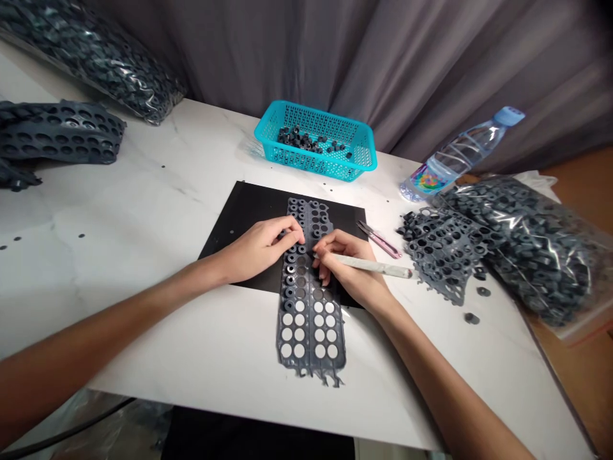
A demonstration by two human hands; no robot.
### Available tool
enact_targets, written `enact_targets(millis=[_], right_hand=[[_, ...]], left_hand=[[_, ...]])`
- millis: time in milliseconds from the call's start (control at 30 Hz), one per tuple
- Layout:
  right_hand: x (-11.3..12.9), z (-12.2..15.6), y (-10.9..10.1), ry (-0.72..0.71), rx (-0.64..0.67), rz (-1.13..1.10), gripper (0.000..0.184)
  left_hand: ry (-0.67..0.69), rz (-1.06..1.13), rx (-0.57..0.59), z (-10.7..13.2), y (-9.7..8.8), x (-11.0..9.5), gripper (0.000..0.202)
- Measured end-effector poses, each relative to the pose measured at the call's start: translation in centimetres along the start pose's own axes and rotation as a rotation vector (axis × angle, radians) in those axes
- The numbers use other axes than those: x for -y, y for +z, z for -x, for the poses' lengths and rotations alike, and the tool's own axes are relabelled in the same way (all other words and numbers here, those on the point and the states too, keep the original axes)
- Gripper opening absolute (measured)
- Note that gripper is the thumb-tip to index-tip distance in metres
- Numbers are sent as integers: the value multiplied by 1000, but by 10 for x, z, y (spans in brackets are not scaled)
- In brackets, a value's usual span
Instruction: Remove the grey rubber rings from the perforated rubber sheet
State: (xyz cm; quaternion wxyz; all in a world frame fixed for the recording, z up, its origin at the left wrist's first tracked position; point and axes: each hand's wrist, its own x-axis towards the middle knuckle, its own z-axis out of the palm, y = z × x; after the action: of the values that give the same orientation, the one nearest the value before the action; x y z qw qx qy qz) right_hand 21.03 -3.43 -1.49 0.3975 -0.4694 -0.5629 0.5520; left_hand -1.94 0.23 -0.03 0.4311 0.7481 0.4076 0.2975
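Head view. My left hand (261, 246) rests on the left edge of the grey rubber sheet (309, 319), fingers curled and tips pressing on its rings. I cannot tell whether they pinch one. My right hand (342, 255) lies on the sheet's right half, closed around a white rod tool (378, 267) that points away to the sheet's right. The sheet's far half lies on a black mat (239, 217) and its near half on the white desk (143, 211). Its near holes are empty. A teal basket (311, 167) stands beyond the sheet. Pink snips (379, 241) lie to its right.
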Motion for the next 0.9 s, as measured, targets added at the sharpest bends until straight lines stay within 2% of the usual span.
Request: enact_targets(millis=[100, 267, 533, 900], right_hand=[[-2, -1, 0, -4, 8, 7, 7], [-4, -1, -1, -12, 21, -4, 5], [-3, -1, -1, -12, 29, 12, 6], [-3, -1, 0, -7, 25, 41, 6]], left_hand=[[12, -75, 17, 0, 2, -3, 21], [8, -80, 42, -3, 1, -7, 18], [9, -102, 92, -1, 1, -2, 20], [48, -108, 97, -1, 0, 3, 10]])
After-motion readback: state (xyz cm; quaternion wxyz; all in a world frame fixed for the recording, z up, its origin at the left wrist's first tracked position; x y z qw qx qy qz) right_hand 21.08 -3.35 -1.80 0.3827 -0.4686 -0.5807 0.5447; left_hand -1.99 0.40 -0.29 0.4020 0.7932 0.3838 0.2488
